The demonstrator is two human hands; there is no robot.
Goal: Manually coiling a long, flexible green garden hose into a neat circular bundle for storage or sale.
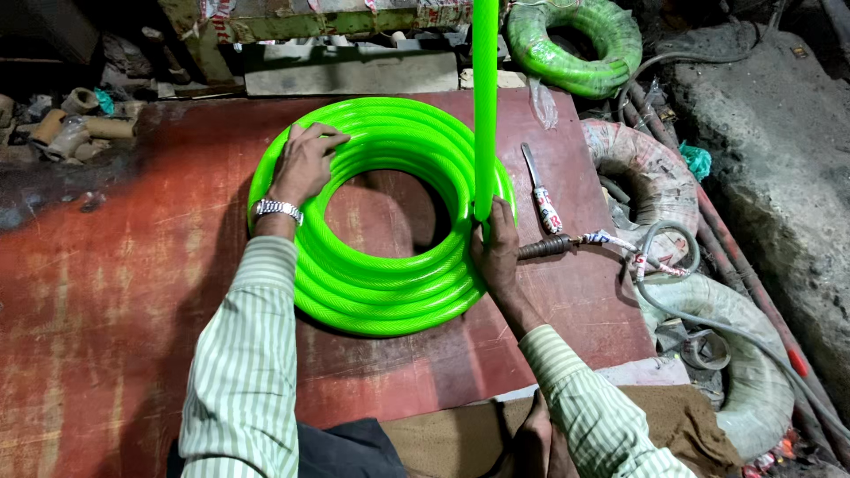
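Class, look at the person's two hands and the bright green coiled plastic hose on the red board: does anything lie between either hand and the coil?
Nothing visible does. The left hand rests flat on the bright green coiled plastic hose, and the right hand grips the upright green hose length at the coil's edge.

Hose coil [390, 292]: bright neon green w/ fine criss-cross braid pattern. Loose hose end [484, 106], rising to 12 o'clock: same green. Second coil [575, 44] at 1 o'clock: darker green. Table [106, 292]: red-brown, worn, w/ pale scuffed streaks. Shirt sleeves [243, 372]: white w/ thin green stripes. Wristwatch [278, 209]: silver metal. Knife [542, 190] at 3 o'clock: grey blade, handle wrapped white w/ red marks. Wrapped rolls [646, 168] at 3 o'clock: dirty whitish-grey w/ faded red print.
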